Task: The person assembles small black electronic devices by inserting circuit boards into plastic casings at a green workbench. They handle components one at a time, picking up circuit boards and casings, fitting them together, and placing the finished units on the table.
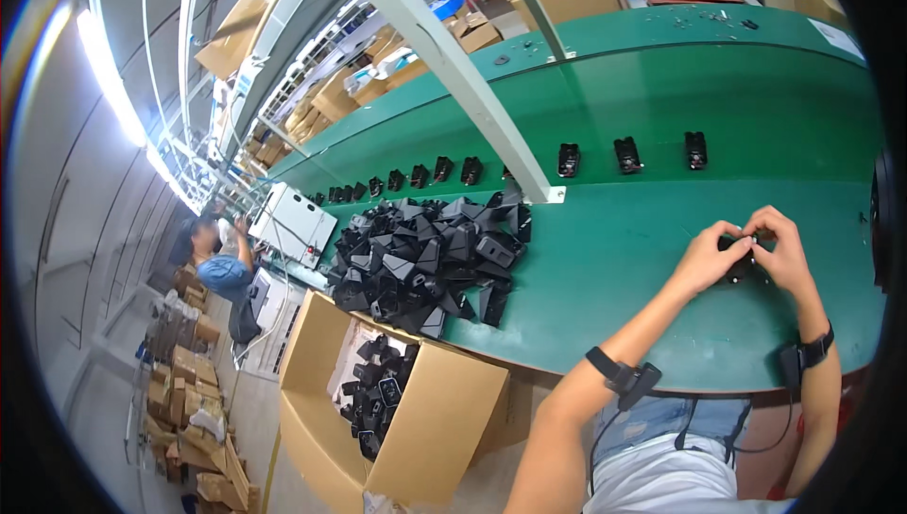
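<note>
- Left hand (pixel 701 261): fingers pinched on a small dark part (pixel 735 274), mostly covered.
- Right hand (pixel 784 254): fingers closed on the same part, adjacent to the left hand.
- Part location: right portion of the green desk (pixel 586 268).
- Black housings (pixel 416 254): piled on the desk, well left of both hands.

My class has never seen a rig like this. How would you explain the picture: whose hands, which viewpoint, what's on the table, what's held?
No robot here: these are a person's bare left hand and right hand. The picture comes from a fisheye camera on that person's head, looking down, so straight edges bend. A heap of black plastic parts lies on the green table; beyond it runs a row of small black units. Both hands hold a small dark part, mostly hidden.
</note>
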Tool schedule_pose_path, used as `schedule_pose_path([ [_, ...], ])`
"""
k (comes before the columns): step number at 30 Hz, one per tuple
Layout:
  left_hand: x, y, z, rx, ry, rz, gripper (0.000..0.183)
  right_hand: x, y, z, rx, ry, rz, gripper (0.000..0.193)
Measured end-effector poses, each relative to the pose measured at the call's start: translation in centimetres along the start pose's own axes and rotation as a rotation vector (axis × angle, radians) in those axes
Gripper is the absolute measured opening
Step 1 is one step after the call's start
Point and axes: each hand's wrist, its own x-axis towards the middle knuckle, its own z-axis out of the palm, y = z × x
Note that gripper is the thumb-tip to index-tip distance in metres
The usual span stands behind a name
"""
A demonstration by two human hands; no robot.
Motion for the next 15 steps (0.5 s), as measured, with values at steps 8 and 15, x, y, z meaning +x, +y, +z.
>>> schedule_pose_path([
  [8,-0.6,0.7,-0.1,-0.142,-0.072,0.070,0.031,-0.4,1.5,0.4,0.110,0.049,0.108,0.021],
  [15,-0.7,0.5,0.5,-0.202,-0.014,0.131,0.030,-0.7,1.8,1.5,0.386,0.035,0.215,0.026],
])
